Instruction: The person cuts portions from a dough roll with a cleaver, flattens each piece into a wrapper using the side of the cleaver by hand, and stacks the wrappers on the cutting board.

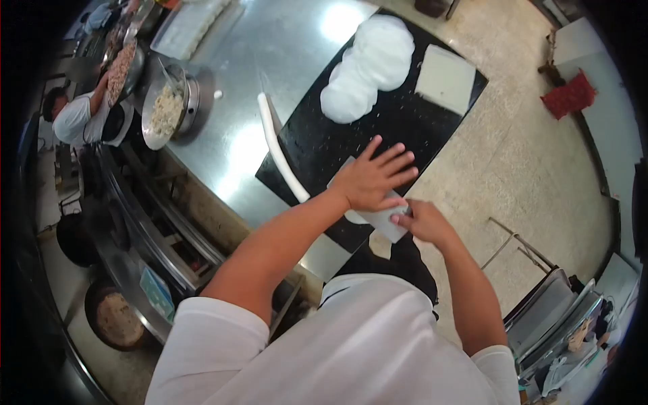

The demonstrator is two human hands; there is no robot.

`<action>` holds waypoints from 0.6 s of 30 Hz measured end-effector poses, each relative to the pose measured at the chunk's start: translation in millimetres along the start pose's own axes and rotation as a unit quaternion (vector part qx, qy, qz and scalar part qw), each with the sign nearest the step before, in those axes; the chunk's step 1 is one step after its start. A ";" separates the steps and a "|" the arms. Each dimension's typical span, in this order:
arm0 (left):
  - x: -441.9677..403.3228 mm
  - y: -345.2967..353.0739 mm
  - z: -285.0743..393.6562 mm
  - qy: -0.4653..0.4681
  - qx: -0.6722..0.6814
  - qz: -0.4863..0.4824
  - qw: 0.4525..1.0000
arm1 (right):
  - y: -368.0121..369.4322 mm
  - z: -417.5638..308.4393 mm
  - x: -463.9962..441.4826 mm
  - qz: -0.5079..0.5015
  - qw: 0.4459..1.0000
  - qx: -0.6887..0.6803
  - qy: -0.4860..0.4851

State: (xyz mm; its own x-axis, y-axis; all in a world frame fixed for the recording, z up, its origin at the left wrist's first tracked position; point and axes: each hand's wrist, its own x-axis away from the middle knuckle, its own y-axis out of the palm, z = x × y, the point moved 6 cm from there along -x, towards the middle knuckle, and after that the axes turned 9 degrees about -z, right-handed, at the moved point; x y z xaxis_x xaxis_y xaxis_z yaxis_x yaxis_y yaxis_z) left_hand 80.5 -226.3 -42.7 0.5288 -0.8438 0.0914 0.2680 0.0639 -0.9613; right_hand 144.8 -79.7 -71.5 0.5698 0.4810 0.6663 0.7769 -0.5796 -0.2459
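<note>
My left hand (pixel 370 181) lies palm down with its fingers spread, pressing on the flat of a broad grey cleaver blade (pixel 388 223). The cleaver's handle end is in my right hand (pixel 426 224), whose fingers are wrapped round it. A thin white dough disc (pixel 355 217) peeks out by the blade's left edge. To the left lies a long white dough rope (pixel 273 142), partly on the steel table and partly along the black board (pixel 307 145). Farther up the board, thin round white wrappers (pixel 378 57) overlap in piles.
A square pale slab (pixel 445 79) sits at the board's right corner. On the steel counter (pixel 229 67) stand a bowl of filling (pixel 165 111) and a tray (pixel 196 30). At left, another person (pixel 81 118) holds a bowl of pinkish filling (pixel 121 74). Metal racks (pixel 553 317) stand lower right.
</note>
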 end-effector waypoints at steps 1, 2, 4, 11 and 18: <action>-17.6 -8.6 -13.9 0.007 -0.014 0.010 1.000 | -26.3 -12.3 -6.5 0.016 1.000 0.006 -0.007; -28.3 -16.3 -26.6 -0.025 -0.023 0.033 0.999 | -40.7 -19.1 -9.9 0.010 0.999 0.019 0.026; -28.8 -19.5 -27.1 -0.058 -0.025 0.056 0.996 | -35.8 -11.8 -4.1 0.000 0.997 0.030 0.064; 35.4 29.4 60.9 0.167 0.104 -0.089 0.976 | 63.0 2.7 61.4 0.063 0.990 -0.017 0.126; -18.0 -18.1 -34.4 0.061 -0.026 -0.024 0.997 | -12.4 -36.1 6.3 0.061 0.987 0.113 0.095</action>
